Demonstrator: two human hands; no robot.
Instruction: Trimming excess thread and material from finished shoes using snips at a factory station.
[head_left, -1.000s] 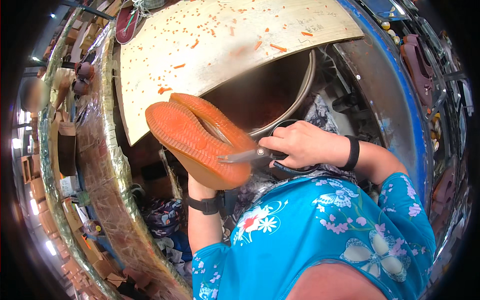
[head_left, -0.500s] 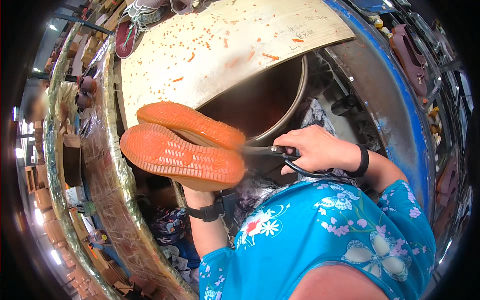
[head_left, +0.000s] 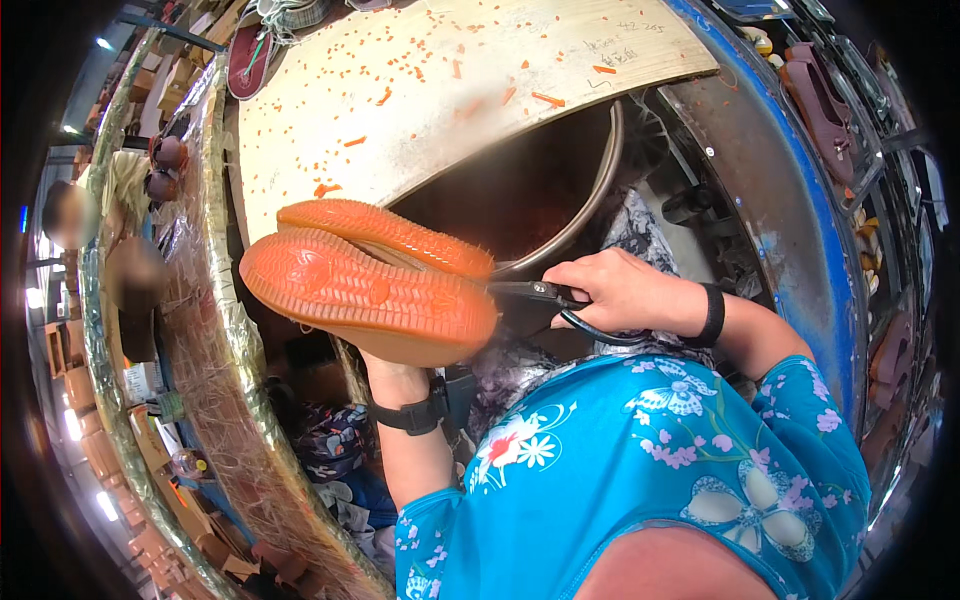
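A pair of shoes with orange ridged soles (head_left: pixel 370 290) is held up in front of me, soles facing me and heel ends to the right. My left hand (head_left: pixel 393 374) supports them from behind; only its wrist end shows and the shoes hide its fingers. The nearer sole overlaps the farther one (head_left: pixel 385 232). Closed around the handles of black-handled scissors (head_left: pixel 540 290) is my right hand (head_left: pixel 625 287). The blades point left and reach the heel ends of the shoes, where their tips are hard to make out.
A pale wooden board (head_left: pixel 450 90) beyond the shoes carries scattered orange scraps. Under its edge is a dark round bin with a metal rim (head_left: pixel 610 165). More shoes (head_left: pixel 815 100) stand on the right rack. A plastic-wrapped rail (head_left: pixel 235 340) curves along the left.
The shoes have tilted slightly, showing more of the nearer shoe's lower side. The right hand and scissors have shifted slightly with them. An orange scrap now shows on the board beside the toes.
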